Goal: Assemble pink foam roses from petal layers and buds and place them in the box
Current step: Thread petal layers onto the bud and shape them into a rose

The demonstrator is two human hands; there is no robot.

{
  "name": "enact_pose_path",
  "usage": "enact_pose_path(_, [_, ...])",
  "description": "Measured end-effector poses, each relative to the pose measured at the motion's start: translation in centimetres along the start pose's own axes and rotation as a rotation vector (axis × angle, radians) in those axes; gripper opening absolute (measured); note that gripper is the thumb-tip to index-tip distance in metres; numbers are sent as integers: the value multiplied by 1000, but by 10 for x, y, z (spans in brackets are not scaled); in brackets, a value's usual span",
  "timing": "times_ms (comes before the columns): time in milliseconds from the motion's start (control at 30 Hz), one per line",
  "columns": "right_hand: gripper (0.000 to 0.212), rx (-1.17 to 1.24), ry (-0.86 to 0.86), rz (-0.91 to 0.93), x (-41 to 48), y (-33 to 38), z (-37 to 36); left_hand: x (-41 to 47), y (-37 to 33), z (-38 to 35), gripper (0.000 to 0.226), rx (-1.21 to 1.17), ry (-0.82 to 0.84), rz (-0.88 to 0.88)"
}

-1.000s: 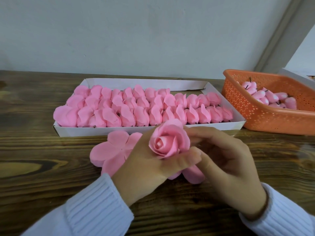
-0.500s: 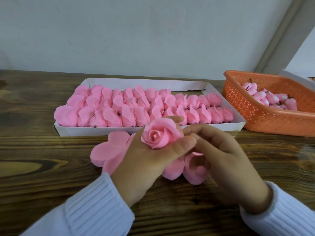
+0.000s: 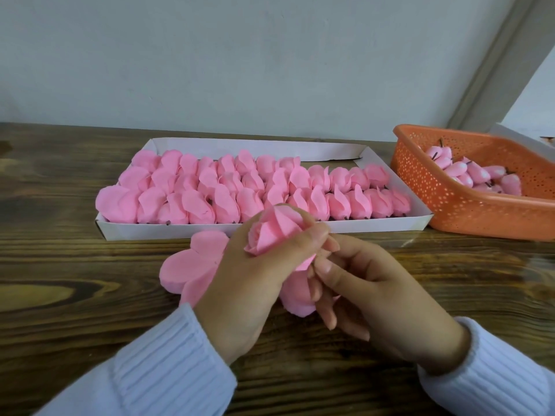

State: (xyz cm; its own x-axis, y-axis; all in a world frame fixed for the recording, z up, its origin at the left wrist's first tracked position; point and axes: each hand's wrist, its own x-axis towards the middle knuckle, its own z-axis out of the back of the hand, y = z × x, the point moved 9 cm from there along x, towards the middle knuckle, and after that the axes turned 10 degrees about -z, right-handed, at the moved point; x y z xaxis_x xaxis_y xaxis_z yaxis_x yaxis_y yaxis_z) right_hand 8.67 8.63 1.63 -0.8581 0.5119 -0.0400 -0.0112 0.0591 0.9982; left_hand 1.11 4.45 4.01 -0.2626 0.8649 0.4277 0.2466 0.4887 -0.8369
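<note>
My left hand [image 3: 249, 280] grips a pink foam rose [image 3: 274, 232] above the table, with the bloom tilted to the left. My right hand [image 3: 369, 298] pinches the rose's base just under my left thumb. Beneath both hands lies a stack of flat pink petal layers [image 3: 192, 264], partly hidden. A white cardboard box [image 3: 345, 226] behind the hands holds several rows of finished pink roses [image 3: 240, 187].
An orange perforated basket [image 3: 468, 211] at the right holds several pink buds [image 3: 468, 175] with dark stems. Everything stands on a dark wooden table [image 3: 60, 280] against a grey wall. A white box edge shows behind the basket.
The rose has turned from facing me to lying tilted leftward in my left hand. My right hand's fingers shifted from beside the bloom to its base.
</note>
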Motion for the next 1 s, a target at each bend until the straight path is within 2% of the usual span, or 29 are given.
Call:
enact_pose_path(167, [11,115,55,-70,0,-5,-5,1,-3,0,19,-19,-14,-26])
enact_pose_path(300, [45,364,230,-100,-1,-3,-21,-1,-1,5,15,109,-54,-20])
enact_pose_path(367, [51,410,284,-83,-3,-1,-28,-2,1,3,14,144,-23,-1])
enact_pose_path(500, [29,441,223,-114,-1,-5,-27,-4,3,-3,21,216,50,28])
enact_pose_path(600, [35,449,202,-168,0,-10,-27,-7,5,-8,14,182,77,66])
enact_pose_path(700, [35,486,246,-147,0,-8,-29,-6,6,-6,26,207,64,72])
enact_pose_path(767, [42,521,280,-131,-1,-6,-30,-5,4,-5,32,230,63,56])
enact_pose_path(900, [31,484,288,-156,1,-8,-31,-7,3,-11,12,181,83,55])
enact_pose_path(1000, [36,467,275,-171,2,-11,-30,-7,0,-13,13,193,115,48])
